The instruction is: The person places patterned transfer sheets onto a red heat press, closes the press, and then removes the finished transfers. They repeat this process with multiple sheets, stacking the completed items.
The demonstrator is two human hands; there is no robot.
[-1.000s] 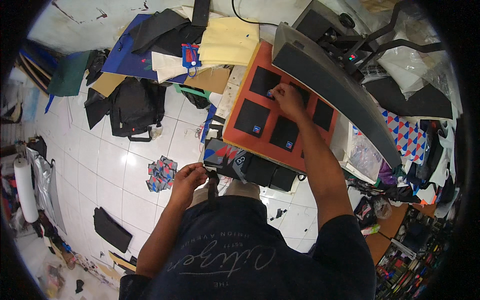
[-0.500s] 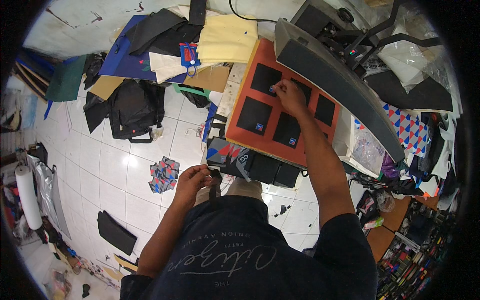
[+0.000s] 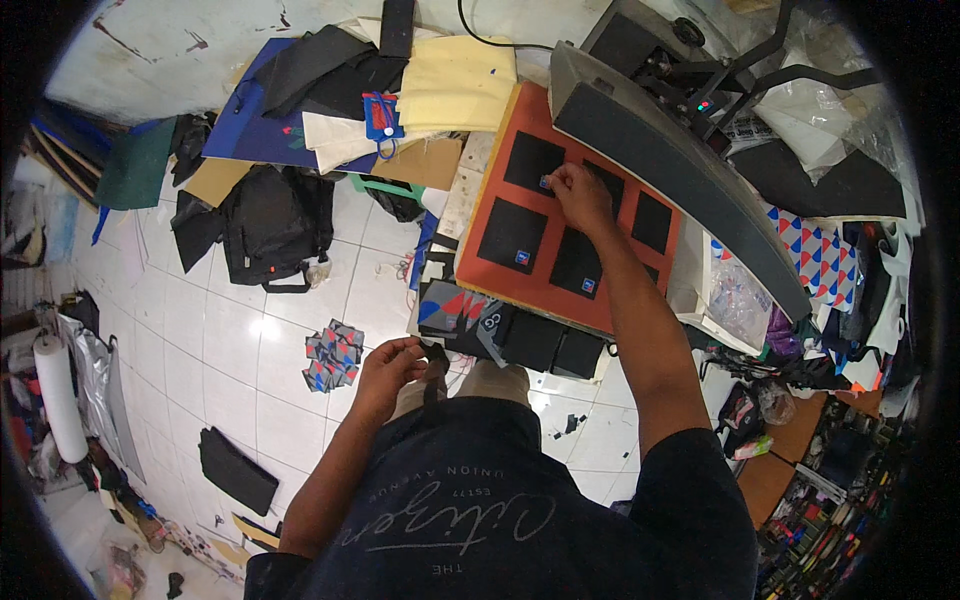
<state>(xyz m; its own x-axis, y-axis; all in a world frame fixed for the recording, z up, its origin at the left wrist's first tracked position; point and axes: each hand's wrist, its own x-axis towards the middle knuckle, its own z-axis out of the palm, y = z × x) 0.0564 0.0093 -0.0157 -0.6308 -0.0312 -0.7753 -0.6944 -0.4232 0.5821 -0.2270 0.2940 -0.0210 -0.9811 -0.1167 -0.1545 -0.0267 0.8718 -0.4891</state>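
Over the orange-red pad [image 3: 490, 265] of a heat press, my right hand [image 3: 582, 198] reaches with its fingers pinched together. The fingertips are at a small blue-and-red transfer [image 3: 546, 182] on the lower corner of a black fabric piece [image 3: 533, 155]. Whether they grip the transfer or only press it, I cannot tell. Nearer black pieces [image 3: 510, 228] carry similar small transfers [image 3: 588, 288]. My left hand [image 3: 390, 375] is held before my waist, fingertips pressed together beside something dark; what they hold, if anything, is hidden.
The raised upper plate [image 3: 680, 170] of the press slants over the pad's right side. Printed grey pieces [image 3: 455, 310] and black pieces [image 3: 530, 340] lie along its front. A printed pile [image 3: 333, 355] and a black backpack [image 3: 275, 225] rest on the tiled floor to the left.
The view has shifted slightly. My right hand stays at the same transfer, and my left hand keeps its pinched pose at the waist.
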